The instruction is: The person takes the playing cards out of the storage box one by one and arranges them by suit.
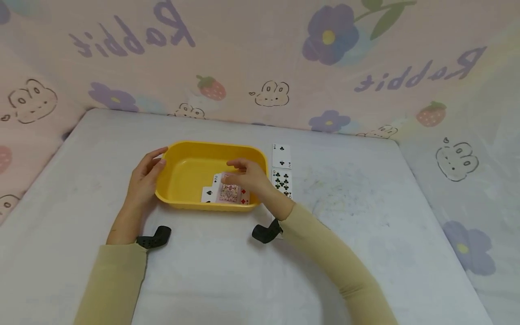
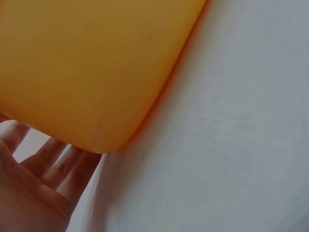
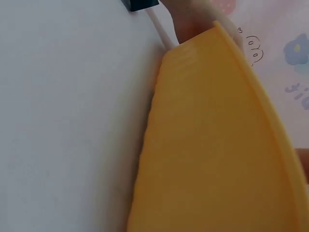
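A yellow plastic tray [image 1: 195, 205] stands on the white-covered table. My left hand [image 1: 144, 178] rests against its left end, thumb and fingertips at the rim; the left wrist view shows the fingers [image 2: 58, 166] nearly straight at the tray's wall, tips hidden behind it. Over the tray's right half reaches my right hand [image 1: 249, 176], index finger extended and apart from the thumb. The thumb overlaps a playing card with a pink patterned back [image 1: 229, 193]. Beside that card, spade cards [image 1: 208, 194] and a diamond card [image 1: 245, 197] lie face up, partly covered.
Right of the tray, a two of clubs [image 1: 282, 156] and a nine of clubs [image 1: 282, 182] lie face up in a column, continuing behind my right forearm. A patterned cloth [image 1: 252, 54] hangs behind the table. Black wrist mounts [image 1: 156, 237] stick out from both wrists.
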Demonstrator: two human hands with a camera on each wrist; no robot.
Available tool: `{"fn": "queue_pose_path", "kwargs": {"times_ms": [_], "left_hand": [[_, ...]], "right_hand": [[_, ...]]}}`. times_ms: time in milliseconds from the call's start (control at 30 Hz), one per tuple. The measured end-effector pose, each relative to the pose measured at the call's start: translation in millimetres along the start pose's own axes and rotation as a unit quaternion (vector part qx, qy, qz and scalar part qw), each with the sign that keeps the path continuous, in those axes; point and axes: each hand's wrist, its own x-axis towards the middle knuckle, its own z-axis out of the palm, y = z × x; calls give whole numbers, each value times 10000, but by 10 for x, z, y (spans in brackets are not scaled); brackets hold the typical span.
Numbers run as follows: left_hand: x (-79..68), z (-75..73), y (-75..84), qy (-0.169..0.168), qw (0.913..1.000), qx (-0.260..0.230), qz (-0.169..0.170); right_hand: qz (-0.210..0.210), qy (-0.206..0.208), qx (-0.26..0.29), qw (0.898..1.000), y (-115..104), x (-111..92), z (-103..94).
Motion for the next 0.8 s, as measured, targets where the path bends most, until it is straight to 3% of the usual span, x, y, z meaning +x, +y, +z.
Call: {"fn": "queue_pose_path", "kwargs": {"times_ms": [200, 400, 600, 800], "left_hand": [[1, 9, -2, -10, 10000, 11, -15], [-3, 6, -1, 4, 10000, 39, -61], [-2, 3, 13, -2, 10000, -23, -83], [-2, 1, 15, -13, 9999, -56, -105]], "right_hand": [[93, 78, -639, 9979, 10, 76, 76], [151, -55, -1599, 9870, 23, 122, 108], [361, -120, -1847, 9821, 22, 123, 136], [310, -37, -2170, 9757, 31, 113, 168]]}}
